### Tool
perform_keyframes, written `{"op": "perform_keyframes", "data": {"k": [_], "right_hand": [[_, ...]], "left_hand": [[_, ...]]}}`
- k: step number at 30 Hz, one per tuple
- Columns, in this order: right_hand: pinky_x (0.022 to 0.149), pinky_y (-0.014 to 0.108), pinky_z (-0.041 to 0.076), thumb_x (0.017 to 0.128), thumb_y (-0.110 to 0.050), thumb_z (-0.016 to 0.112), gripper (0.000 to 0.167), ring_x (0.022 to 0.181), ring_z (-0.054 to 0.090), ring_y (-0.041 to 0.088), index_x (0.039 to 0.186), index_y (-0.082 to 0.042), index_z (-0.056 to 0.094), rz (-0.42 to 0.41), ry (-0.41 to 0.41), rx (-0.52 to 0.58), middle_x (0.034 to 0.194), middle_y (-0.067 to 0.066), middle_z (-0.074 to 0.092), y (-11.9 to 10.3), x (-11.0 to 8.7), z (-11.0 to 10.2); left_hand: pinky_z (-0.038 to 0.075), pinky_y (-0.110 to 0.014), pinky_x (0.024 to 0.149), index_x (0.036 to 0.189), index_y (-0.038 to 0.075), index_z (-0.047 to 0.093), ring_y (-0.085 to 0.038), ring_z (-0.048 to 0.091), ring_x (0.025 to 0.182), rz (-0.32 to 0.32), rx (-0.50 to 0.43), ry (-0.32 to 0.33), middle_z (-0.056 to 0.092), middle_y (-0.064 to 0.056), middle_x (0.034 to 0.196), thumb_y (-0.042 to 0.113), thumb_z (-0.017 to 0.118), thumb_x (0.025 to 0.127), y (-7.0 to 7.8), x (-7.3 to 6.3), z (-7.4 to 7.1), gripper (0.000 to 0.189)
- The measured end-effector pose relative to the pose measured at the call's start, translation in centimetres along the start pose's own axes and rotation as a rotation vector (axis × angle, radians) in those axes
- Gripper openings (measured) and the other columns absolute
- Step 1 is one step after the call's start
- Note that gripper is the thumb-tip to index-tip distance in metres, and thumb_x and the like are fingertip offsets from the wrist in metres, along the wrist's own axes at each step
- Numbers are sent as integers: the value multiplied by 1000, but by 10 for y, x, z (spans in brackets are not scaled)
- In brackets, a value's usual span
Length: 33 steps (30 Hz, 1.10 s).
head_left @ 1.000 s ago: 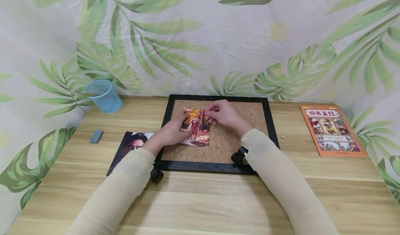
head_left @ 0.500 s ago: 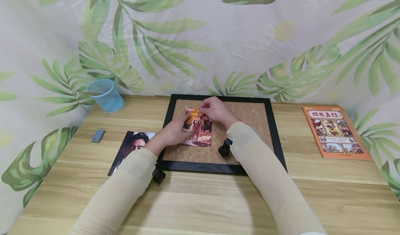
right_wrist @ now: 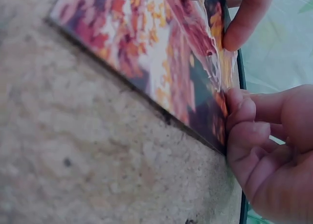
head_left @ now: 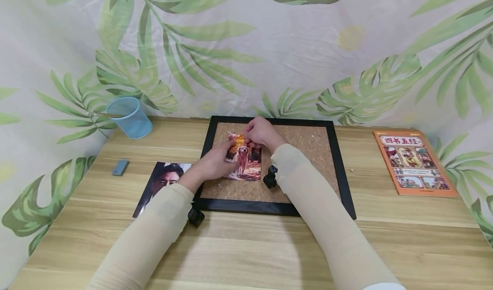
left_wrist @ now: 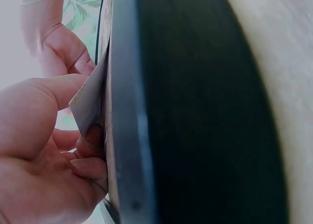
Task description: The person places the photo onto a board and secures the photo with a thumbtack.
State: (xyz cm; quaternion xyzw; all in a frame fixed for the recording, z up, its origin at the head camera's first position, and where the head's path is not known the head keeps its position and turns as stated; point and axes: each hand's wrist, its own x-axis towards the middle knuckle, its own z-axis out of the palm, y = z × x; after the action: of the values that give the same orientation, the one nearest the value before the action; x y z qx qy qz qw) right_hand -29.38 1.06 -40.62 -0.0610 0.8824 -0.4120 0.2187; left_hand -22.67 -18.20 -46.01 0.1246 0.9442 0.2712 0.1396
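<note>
While pinching with left hand (head_left: 215, 161) the left edge of dog photo (head_left: 243, 160), over left half of corkboard (head_left: 313, 143), bunching right hand (head_left: 263, 134) at top-right corner; cannot tell if pinching anything. Apparently fastening; next probably calls for pressing firmly.

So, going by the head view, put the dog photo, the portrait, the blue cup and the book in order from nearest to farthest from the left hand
From the left hand:
1. Dog photo, touching it.
2. Portrait, just to its left.
3. Blue cup, back and left.
4. Book, far to its right.
</note>
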Motion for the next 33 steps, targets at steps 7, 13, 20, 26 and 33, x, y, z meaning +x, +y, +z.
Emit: {"op": "perform_keyframes", "data": {"k": [7,13,20,26,33], "right_hand": [[44,23,43,102,-6,65,9,43,53,10,101,-2,73,66,39,-26,66,0,69,-4,-1,1],[41,26,42,102,-9,67,17,41,53,13,85,-6,64,106,48,-3,54,1,59,0,-2,0],[40,25,38,105,-18,69,31,37,51,11,80,-9,53,71,34,-1,48,0,56,10,-4,-4],[42,23,40,109,-20,63,20,41,53,10,96,-4,62,-16,-30,48,58,1,61,17,-16,-12],[47,26,45,112,-23,58,24,50,55,12,111,-2,70,-86,-72,35,69,3,65,23,-35,-19]], "left_hand": [[38,-55,127,169,9,35,-37,40,159,-4,3,8,41,-18,172,41,75,96,-6,4,2,89],[45,-58,121,165,2,40,-42,52,150,16,89,52,50,-24,164,42,72,101,21,-23,-12,82],[55,-61,101,153,-6,53,-44,68,117,-20,197,135,67,-29,135,32,65,107,36,-77,-42,61],[52,-68,101,152,-8,51,-55,60,123,-142,256,145,58,-37,139,40,65,107,-1,-126,-60,68],[49,-78,92,161,-11,32,-71,48,123,-290,289,109,38,-49,143,51,78,96,-46,-170,-68,101]]}}
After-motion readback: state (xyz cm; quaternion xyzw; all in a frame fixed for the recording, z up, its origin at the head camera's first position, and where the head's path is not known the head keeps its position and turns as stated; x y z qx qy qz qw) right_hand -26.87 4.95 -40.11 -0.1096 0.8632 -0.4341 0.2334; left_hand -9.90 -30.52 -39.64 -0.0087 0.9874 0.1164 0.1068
